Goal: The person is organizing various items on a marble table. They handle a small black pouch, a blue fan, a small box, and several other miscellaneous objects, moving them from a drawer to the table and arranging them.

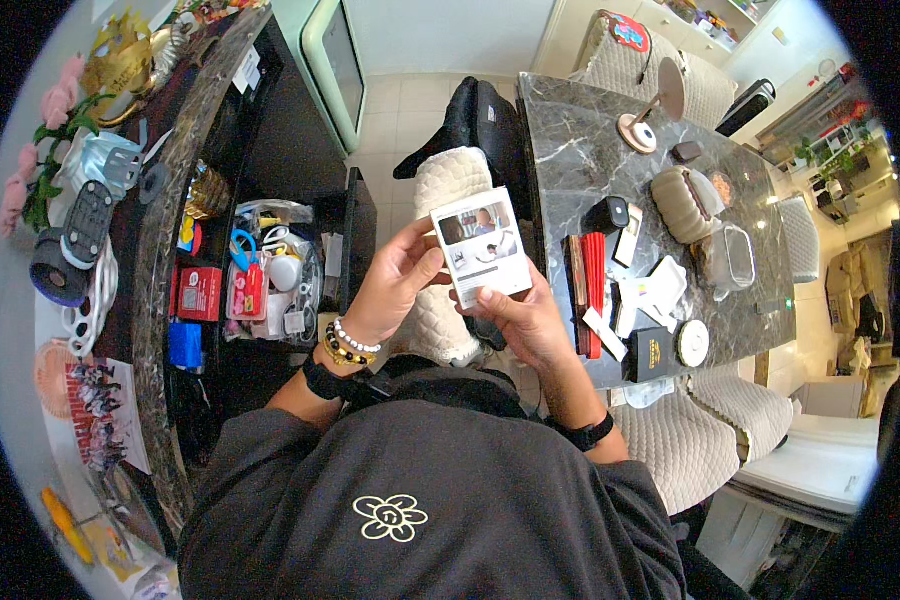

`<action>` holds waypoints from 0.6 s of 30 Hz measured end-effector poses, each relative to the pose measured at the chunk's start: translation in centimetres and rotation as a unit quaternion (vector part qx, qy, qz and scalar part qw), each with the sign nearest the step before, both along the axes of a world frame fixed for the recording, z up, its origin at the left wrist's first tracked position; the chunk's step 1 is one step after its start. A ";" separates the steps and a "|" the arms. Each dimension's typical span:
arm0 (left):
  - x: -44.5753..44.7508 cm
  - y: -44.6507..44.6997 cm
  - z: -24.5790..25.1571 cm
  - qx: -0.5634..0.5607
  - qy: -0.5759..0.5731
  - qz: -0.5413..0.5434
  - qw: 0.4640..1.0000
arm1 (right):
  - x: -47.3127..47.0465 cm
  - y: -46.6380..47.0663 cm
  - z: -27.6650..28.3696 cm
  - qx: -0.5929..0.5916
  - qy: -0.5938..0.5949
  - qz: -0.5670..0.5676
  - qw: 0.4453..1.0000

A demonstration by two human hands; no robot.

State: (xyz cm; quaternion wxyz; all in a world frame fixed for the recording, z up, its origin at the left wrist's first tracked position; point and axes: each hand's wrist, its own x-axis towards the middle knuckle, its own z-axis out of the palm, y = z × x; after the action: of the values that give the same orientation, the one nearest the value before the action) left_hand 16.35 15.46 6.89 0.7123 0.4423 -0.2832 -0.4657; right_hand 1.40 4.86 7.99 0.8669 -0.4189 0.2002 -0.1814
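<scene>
A small white printed box (481, 251) with pictures and writing on its face is held up in front of my body. My right hand (523, 315) grips its lower edge, the thumb resting on the front. At the box's left edge is my left hand (401, 274), its thumb against the side and its fingers partly hidden behind. Beneath the box, a quilted cream cover (450, 180) lies over a seat or bench. To the left, an open drawer holds a clear plastic container (311, 262) with blue-handled scissors (244, 251) and a red packet (249, 296).
At right stands a dark marble table (570, 165) bearing a red folding fan (592, 285), a black box (649, 354), a round mirror on a stand (671, 90) and a clear plastic tub (733, 257). A marble-topped counter (187, 142) with a drawer front (360, 232) runs along the left.
</scene>
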 end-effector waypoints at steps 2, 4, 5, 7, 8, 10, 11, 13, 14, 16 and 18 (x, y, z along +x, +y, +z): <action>0.1 0.0 -0.1 0.003 0.003 -0.008 1.000 | 0.0 0.0 0.0 0.002 -0.001 -0.001 1.000; 0.1 -0.1 -0.1 -0.003 0.007 -0.011 1.000 | 0.0 0.0 0.1 0.002 -0.001 -0.003 1.000; 0.1 -0.1 -0.1 0.007 0.005 -0.009 1.000 | 0.1 0.0 0.1 0.002 0.000 -0.005 1.000; 0.2 -0.2 -0.1 0.000 0.016 -0.012 1.000 | 0.2 0.0 0.1 0.001 0.001 -0.005 1.000; 0.2 -0.2 -0.1 0.005 0.012 -0.002 1.000 | 0.2 0.0 0.1 0.001 0.002 -0.006 1.000; 0.3 -0.2 -0.1 0.004 0.013 0.016 1.000 | 0.4 0.0 0.1 0.000 0.003 -0.006 1.000; 0.3 -0.2 -0.1 0.002 0.014 0.014 1.000 | 0.5 0.0 0.0 0.000 0.004 -0.007 1.000; 0.4 -0.2 -0.1 -0.001 0.017 0.012 1.000 | 0.7 0.0 -0.1 0.001 0.003 -0.008 1.000; 0.5 -0.2 -0.1 0.000 0.019 0.013 1.000 | 0.8 0.0 -0.2 0.002 0.001 -0.008 1.000; 0.6 -0.1 -0.2 0.003 0.023 0.016 1.000 | 0.9 0.0 -0.3 0.002 -0.002 -0.009 1.000; 0.8 -0.1 -0.4 0.004 0.025 0.016 1.000 | 1.1 0.0 -0.4 0.002 -0.003 -0.009 1.000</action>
State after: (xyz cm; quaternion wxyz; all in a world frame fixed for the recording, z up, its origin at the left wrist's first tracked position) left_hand 17.10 15.40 6.51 0.7248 0.4376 -0.2562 -0.4664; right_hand 2.52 4.88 7.58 0.8665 -0.4153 0.2019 -0.1897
